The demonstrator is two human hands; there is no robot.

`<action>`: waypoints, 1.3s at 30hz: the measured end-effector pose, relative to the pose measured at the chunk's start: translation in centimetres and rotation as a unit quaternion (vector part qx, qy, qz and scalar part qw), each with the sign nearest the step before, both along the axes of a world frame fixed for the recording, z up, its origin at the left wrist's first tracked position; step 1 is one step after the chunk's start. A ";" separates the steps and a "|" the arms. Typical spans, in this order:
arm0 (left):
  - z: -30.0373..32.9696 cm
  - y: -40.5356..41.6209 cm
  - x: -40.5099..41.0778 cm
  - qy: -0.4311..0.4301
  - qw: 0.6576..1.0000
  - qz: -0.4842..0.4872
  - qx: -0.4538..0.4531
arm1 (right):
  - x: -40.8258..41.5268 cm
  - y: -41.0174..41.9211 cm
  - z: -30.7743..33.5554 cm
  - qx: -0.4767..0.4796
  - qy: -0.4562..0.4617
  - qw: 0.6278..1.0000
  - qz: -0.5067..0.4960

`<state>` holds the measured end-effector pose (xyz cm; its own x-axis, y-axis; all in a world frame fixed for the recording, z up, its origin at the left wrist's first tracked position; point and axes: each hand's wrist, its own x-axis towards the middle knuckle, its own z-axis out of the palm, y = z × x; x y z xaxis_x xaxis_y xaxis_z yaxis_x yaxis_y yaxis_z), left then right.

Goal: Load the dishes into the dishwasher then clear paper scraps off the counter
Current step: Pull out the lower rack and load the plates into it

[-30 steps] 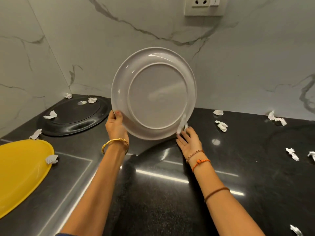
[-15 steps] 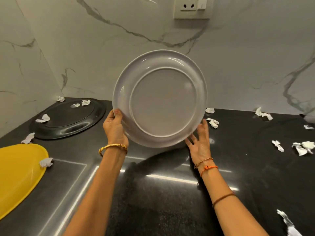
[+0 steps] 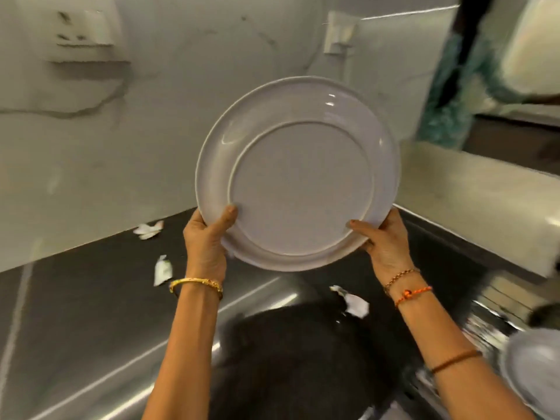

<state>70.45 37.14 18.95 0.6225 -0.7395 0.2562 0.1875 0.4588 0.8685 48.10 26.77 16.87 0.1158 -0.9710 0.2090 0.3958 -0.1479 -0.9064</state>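
Seen from a head-worn camera looking forward and down, two bare arms reach out and hold a large pale grey plate up in the air above a dark, glossy worktop. It is tilted nearly upright, its round face turned toward the camera, and it fills the middle of the view in front of a white marble-patterned wall.

Left hand: its grip is closed on the plate's lower left rim, thumb pressed on the near face, the other fingers hidden behind. A gold bangle circles this wrist.

Right hand: its grip is closed on the lower right rim in the same way, thumb lying across the near face. This wrist carries a beaded bracelet and an orange thread, with a brown band farther down the forearm.

Crumpled white paper scraps lie on the worktop below: one near the wall, one just left of the left wrist, one between the two forearms.

Another pale plate shows at the lower right edge, blurred. A wall socket sits at the upper left.
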 end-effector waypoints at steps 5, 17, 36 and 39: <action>-0.5 -4.5 -9.7 -0.030 0.992 -0.122 -0.021 | -12.1 0.9 1.3 -0.048 -0.008 0.983 -0.178; 0.4 -13.9 -37.2 -0.160 0.933 -0.314 -0.072 | -42.4 0.3 -0.8 -0.135 0.137 0.920 -0.341; -19.9 -30.3 -62.1 -0.678 0.593 -0.418 -0.117 | -64.3 -3.3 -20.3 0.076 0.489 0.698 -0.518; -23.2 -32.5 -64.1 -0.671 0.581 -0.460 -0.026 | -64.9 -4.4 -22.8 0.177 0.540 0.670 -0.478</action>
<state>6.30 4.64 -4.25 -0.8162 -0.5706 0.0912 -0.4560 0.7329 0.5049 -16.80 22.40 -5.96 -0.6960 -0.6763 0.2413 -0.6409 0.4335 -0.6335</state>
